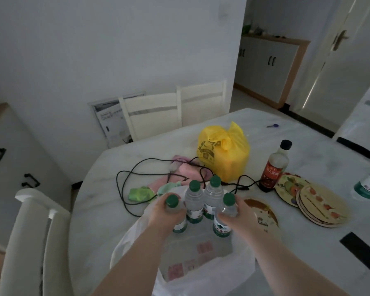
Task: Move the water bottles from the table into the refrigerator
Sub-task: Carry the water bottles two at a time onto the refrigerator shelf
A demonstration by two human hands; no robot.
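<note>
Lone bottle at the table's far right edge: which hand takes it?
Right, probably. The right hand is nearer the lone bottle; the left hand would cross over. Both hold a water bottle now, so unload first.

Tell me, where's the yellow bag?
In the head view, the yellow bag sits on the table, behind the water bottles, between the pink cloth on its left and the dark bottle on its right.

Four water bottles point(193, 201) stand packed tight, barely a gap between. Behind them black cable point(241, 187), pink cloth point(192, 169), yellow bag point(224, 154) crowd the way. Right side: brown plate point(263, 210) just beside, sauce bottle point(272, 169), plate stack point(323, 208). White bag point(201, 263) covers near bench point(94, 210). Open bench left of cluster, chair point(30, 231) beyond
</note>
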